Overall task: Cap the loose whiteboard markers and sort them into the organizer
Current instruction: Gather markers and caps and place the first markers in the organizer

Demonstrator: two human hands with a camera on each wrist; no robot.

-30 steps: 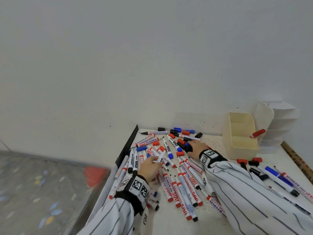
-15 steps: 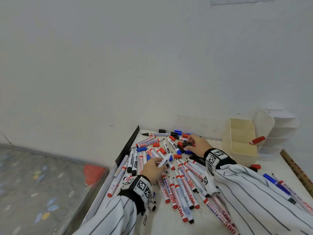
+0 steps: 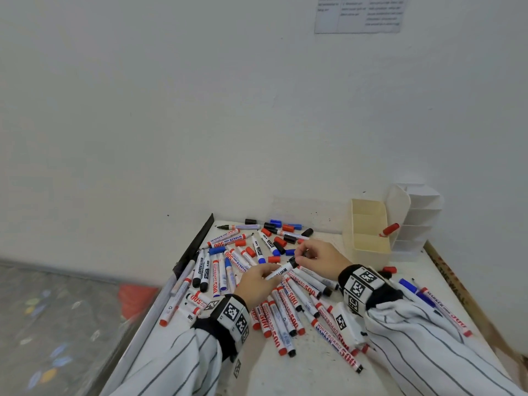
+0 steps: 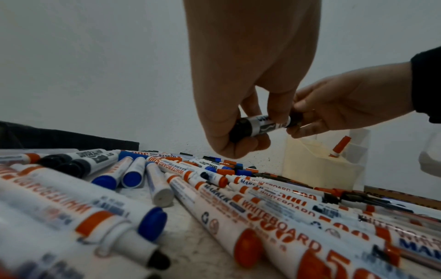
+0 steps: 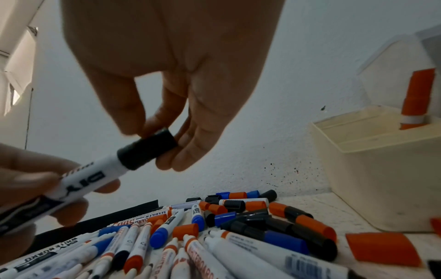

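Note:
My left hand (image 3: pixel 258 281) grips the barrel of a white marker with black ends (image 3: pixel 281 270) (image 4: pixel 259 126) (image 5: pixel 78 181), lifted above the pile. My right hand (image 3: pixel 313 254) pinches the black cap (image 5: pixel 149 151) sitting on the marker's front end, fingers and thumb around it. Many loose red, blue and black markers (image 3: pixel 285 307) lie spread over the white table (image 3: pixel 285 375), with loose caps (image 3: pixel 281 238) near the wall. The cream organizer (image 3: pixel 368 232) stands at the back right with one red-capped marker (image 3: pixel 388 230) leaning in it.
A white tiered holder (image 3: pixel 420 221) stands behind the organizer against the wall. More markers (image 3: pixel 434 304) lie to the right of my right sleeve. A dark strip (image 3: pixel 197 247) runs along the table's left edge, with the floor below.
Both hands rose off the pile and came together. The left lifted the black marker, the right brought a black cap from the far caps onto its tip. The head view tilted upward.

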